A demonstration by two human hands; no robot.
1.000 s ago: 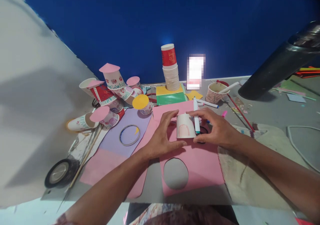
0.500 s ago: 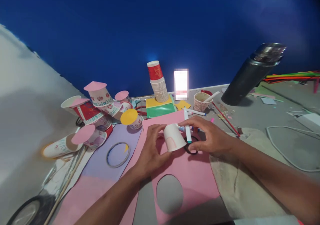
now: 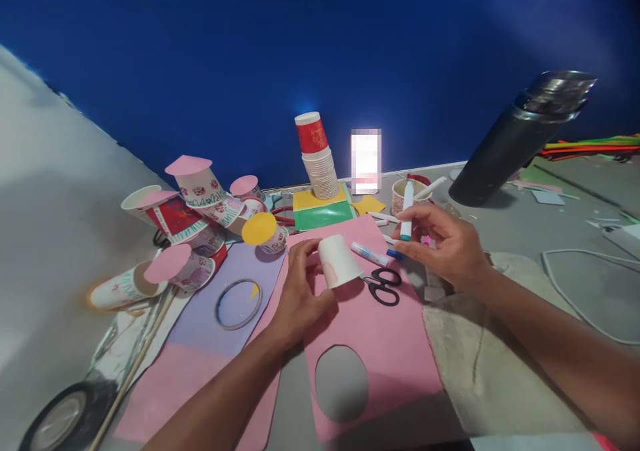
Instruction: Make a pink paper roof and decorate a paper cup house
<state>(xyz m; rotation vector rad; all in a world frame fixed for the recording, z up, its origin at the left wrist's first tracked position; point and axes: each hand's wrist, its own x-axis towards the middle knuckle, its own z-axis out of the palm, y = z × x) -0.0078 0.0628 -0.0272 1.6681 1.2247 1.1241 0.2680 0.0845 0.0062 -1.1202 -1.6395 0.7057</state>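
My left hand grips a white paper cup turned upside down, with a faint pink outline drawn on its side. A white marker with a teal end is pinched between the fingers of my right hand, to the right of the cup. Black-handled scissors lie on the pink paper, their blades partly hidden by the cup. Just above them lies a glue stick-like white and blue tube. The pink paper has a round hole cut near its front.
Decorated paper cups with paper discs cluster at the left. A tall cup stack stands at the back. A dark thermos leans at the right in view. A tape ring lies on purple paper.
My right hand has moved right and slightly up, away from the cup, still with the marker. The scissors and tube are now uncovered. The cup in my left hand has shifted slightly left and up.
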